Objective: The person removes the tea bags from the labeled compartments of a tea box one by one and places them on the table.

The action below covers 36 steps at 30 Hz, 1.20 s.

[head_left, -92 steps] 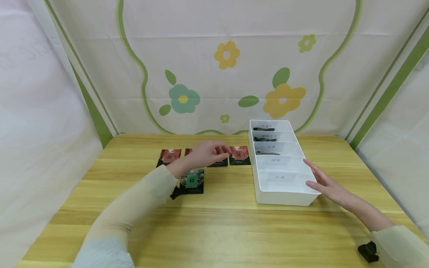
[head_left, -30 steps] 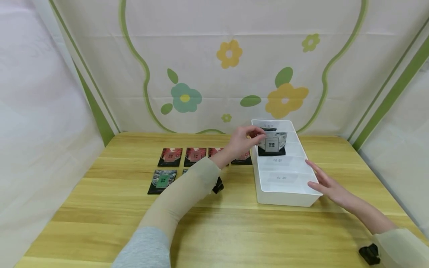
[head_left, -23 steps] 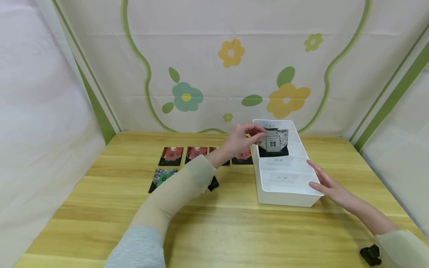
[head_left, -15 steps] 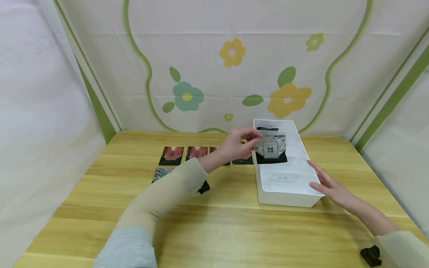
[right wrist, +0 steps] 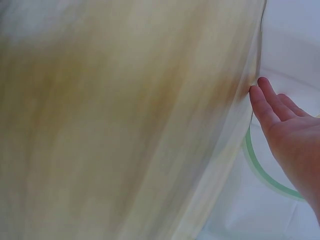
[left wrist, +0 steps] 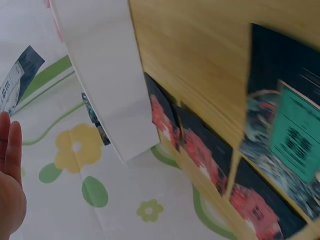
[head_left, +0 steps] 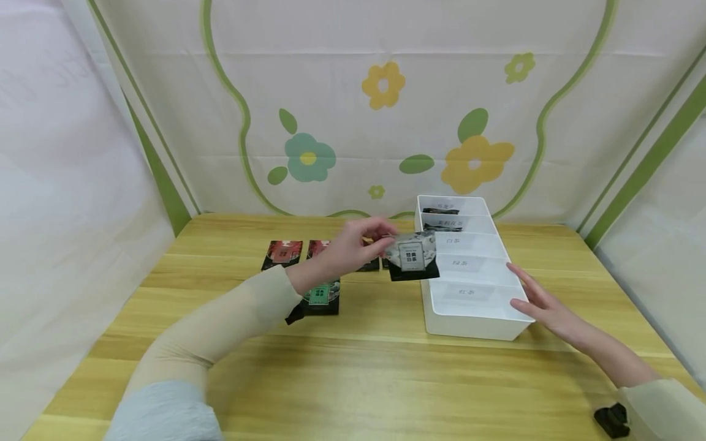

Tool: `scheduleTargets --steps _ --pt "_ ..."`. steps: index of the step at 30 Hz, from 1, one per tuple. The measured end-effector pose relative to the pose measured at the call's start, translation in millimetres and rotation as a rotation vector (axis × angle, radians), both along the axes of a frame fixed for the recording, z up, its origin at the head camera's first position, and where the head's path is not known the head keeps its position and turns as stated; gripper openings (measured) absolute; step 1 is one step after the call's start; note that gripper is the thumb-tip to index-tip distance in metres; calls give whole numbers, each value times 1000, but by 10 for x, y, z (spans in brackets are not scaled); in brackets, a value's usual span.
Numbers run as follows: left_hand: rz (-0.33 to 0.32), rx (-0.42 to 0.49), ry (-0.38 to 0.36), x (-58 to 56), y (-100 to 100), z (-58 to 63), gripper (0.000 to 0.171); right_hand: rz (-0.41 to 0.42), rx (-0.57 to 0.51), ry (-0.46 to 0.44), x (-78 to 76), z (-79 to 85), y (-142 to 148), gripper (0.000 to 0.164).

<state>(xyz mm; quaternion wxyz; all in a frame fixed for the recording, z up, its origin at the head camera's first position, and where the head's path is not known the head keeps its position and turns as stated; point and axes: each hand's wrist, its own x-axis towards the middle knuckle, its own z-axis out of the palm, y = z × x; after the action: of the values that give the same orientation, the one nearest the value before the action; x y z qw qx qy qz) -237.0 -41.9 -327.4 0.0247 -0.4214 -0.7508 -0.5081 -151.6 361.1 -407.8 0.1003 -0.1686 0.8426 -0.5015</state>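
Observation:
My left hand (head_left: 355, 245) pinches a grey-and-black tea sachet (head_left: 413, 269) by its upper left corner, in the air beside the left wall of a white divided box (head_left: 474, 326). In the left wrist view the same sachet (left wrist: 14, 82) hangs beyond the fingers. My right hand (head_left: 546, 309) touches the box's right rim near its front corner, its fingers extended. Dark sachets (head_left: 441, 227) stand in the two rear compartments. Red-and-black sachets (head_left: 284, 252) lie in a row left of the box, partly behind my left hand. A green-labelled sachet (head_left: 321, 298) lies in front of them.
The labelled box stands on a wooden table (head_left: 353, 380) towards the right. A flowered cloth backdrop (head_left: 342, 92) rises behind the table, with white cloth at both sides. A black object (head_left: 612, 420) sits by my right sleeve.
My left hand reached from the red sachets to the box, lifted the grey sachet from the third compartment from the back, and carried it left past the rim. The right hand stayed at the box.

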Motion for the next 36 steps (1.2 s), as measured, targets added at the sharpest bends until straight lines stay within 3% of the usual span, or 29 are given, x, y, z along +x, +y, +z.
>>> scheduleTargets --steps 7,12,17,23,36 --pt "3 -45 2 15 -273 -78 14 -4 -14 -11 -5 -9 0 71" --pt "-7 -85 29 -26 -397 -207 14 -14 3 -19 -7 9 7 72" --pt "-17 -144 -21 -56 -486 -364 14 -16 29 -25 -5 23 5 72" --pt "-2 -269 -85 -110 -569 -529 14 -16 68 -9 -3 28 -3 71" --pt "65 -524 -24 -254 -642 -705 14 -17 51 -12 -4 25 -10 71"
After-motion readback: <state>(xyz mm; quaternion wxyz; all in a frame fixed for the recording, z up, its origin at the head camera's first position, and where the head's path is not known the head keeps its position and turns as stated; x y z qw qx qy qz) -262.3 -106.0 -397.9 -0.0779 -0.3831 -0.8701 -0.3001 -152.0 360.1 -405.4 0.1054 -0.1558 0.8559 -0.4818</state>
